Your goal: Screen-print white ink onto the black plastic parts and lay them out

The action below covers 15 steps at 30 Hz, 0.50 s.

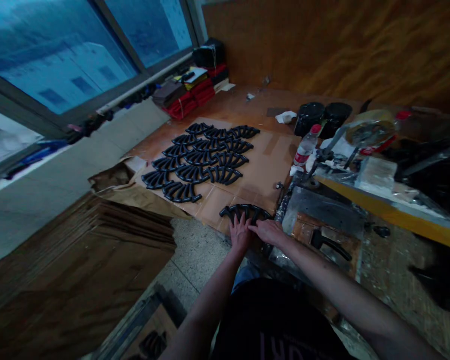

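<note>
A curved row of black T-shaped handles [243, 208] lies nested together at the near edge of the cardboard-covered table. Over its left part, my left hand [240, 232] rests with its fingers spread on the handles. My right hand [269, 231] is at the right end of the same row, one digit stretched toward my left hand. Its other fingers look curled around a handle, partly hidden. Farther off, several similar fanned rows of black handles [198, 157] lie side by side. A single handle [330, 245] rests on the work surface to the right.
A bottle with a red cap [306, 145] stands at the right, near a roll of tape [371, 131] and a metal press plate [317, 207]. A yellow-edged beam [393, 212] crosses the right side. Stacked cardboard [127, 235] stands at left; red bundles [191, 100] lie by the window.
</note>
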### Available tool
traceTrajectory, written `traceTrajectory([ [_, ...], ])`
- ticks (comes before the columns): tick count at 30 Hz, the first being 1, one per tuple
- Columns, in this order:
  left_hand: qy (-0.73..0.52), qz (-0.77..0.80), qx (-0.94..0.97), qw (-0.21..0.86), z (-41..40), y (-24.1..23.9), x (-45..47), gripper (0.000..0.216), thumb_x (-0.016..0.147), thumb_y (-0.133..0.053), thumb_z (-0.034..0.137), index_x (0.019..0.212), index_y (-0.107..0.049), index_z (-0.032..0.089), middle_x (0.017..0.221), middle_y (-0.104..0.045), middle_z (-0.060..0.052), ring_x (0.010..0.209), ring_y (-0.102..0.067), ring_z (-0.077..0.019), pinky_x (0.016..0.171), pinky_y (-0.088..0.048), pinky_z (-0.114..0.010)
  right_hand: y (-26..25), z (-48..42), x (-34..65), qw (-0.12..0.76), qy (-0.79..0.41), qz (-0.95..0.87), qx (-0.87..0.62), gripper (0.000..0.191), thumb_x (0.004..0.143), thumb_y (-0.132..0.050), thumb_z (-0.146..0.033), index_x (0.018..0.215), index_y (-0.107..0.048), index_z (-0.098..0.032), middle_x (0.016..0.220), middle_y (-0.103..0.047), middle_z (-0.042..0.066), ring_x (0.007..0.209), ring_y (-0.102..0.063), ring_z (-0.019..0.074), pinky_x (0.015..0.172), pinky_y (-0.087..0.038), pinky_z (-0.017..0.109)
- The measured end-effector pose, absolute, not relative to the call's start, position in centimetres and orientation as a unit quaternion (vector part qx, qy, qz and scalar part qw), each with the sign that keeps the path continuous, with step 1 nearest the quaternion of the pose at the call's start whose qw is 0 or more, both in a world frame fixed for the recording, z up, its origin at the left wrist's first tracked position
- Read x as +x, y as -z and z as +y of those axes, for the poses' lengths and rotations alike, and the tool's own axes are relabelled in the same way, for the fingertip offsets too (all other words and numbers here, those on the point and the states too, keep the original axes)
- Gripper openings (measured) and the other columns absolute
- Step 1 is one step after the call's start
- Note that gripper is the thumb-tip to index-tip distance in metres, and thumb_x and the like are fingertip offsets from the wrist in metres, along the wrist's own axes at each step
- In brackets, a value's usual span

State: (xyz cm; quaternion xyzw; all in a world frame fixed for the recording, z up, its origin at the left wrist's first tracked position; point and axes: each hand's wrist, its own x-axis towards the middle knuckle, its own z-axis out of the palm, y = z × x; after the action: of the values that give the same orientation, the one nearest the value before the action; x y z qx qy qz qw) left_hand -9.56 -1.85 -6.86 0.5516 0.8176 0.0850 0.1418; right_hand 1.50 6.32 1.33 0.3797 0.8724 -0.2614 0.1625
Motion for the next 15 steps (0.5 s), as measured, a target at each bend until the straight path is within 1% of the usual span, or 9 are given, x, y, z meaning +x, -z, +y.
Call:
traceTrajectory([
  [3,-0.089,0.772,0.616,0.127,-0.9,6.8,-15.2,0.048,0.082,-0.064,0.040,0.128,-0.063,0.026,0.152,-0.043,-0.009,0.143,-0.028,-0.0396,0.114,-0.025,-0.060,-0.5,6.2,0.6,0.161,0.243,0.888,0.355,0.050,0.098,-0.037,-0.055,0.109,-0.068,-0.017,0.112,-0.070,0.015,0.108,-0.065,0.0285,0.085,-0.048,0.037],
  [6,-0.081,0.755,0.640,0.119,0.3,6.4,-22.0,0.056,0.075,-0.073,0.046,0.125,-0.065,0.024,0.149,-0.047,-0.010,0.142,-0.031,-0.0379,0.115,-0.027,-0.056,0.4,6.3,0.1,0.144,0.235,0.907,0.319,0.042,0.098,-0.041,-0.049,0.108,-0.068,-0.018,0.115,-0.069,0.012,0.109,-0.064,0.0247,0.089,-0.046,0.032],
  [10,-0.046,0.797,0.592,0.111,1.4,5.7,-28.0,0.052,0.078,-0.069,0.047,0.125,-0.064,0.023,0.148,-0.048,-0.010,0.139,-0.038,-0.0344,0.114,-0.032,-0.050,1.4,6.4,0.3,0.146,0.231,0.908,0.319,0.037,0.098,-0.044,-0.044,0.102,-0.070,-0.018,0.110,-0.070,0.011,0.106,-0.065,0.0232,0.087,-0.046,0.029],
  [13,-0.022,0.816,0.567,0.108,1.5,5.7,-29.0,0.054,0.083,-0.064,0.047,0.131,-0.059,0.023,0.151,-0.045,-0.009,0.141,-0.035,-0.0350,0.113,-0.033,-0.049,1.2,6.3,0.9,0.121,0.246,0.906,0.321,0.030,0.096,-0.050,-0.041,0.099,-0.071,-0.019,0.109,-0.071,0.009,0.105,-0.064,0.0227,0.087,-0.046,0.029],
  [15,-0.015,0.819,0.564,0.100,1.2,5.9,-28.5,0.056,0.085,-0.060,0.048,0.134,-0.057,0.022,0.153,-0.041,-0.009,0.143,-0.031,-0.0369,0.112,-0.034,-0.051,0.3,6.4,2.0,0.080,0.270,0.908,0.310,0.026,0.096,-0.052,-0.036,0.098,-0.071,-0.020,0.106,-0.072,0.006,0.102,-0.064,0.0213,0.087,-0.046,0.029],
])
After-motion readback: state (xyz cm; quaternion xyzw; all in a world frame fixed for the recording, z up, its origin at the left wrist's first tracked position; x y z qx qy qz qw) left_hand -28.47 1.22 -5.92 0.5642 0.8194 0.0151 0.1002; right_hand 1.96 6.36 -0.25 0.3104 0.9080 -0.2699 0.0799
